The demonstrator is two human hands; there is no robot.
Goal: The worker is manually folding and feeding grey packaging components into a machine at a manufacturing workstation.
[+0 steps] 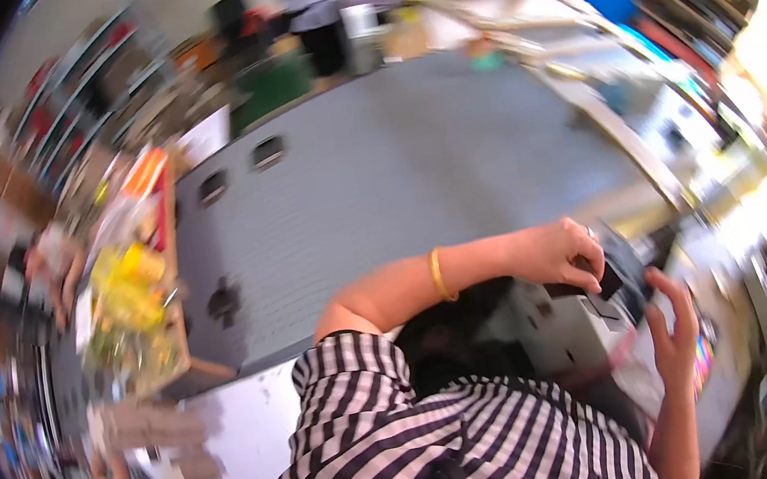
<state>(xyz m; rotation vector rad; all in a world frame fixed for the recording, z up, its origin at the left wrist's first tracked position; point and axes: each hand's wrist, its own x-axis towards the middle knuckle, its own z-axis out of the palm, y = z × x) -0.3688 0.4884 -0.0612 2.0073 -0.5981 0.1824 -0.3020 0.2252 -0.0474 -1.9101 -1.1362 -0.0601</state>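
Note:
My left arm, with a yellow bracelet (441,273) at the wrist, reaches across to the right. The fingers of my left hand (561,255) are curled in a closed grip above a white boxy unit (562,336); what they hold is too blurred to name. Right beside them is a dark, blurred piece (619,263). My right hand (675,333) is raised at the right side of the white unit. Its thumb and forefinger stand apart, and the forefinger's tip is near the dark piece.
A large grey table (374,180) spreads ahead, with dark cut-outs at its left. Along its left side stands a tray (179,314) of yellow and clear plastic bags. Other people work at the left and far side. A wooden frame (615,135) lies at the right.

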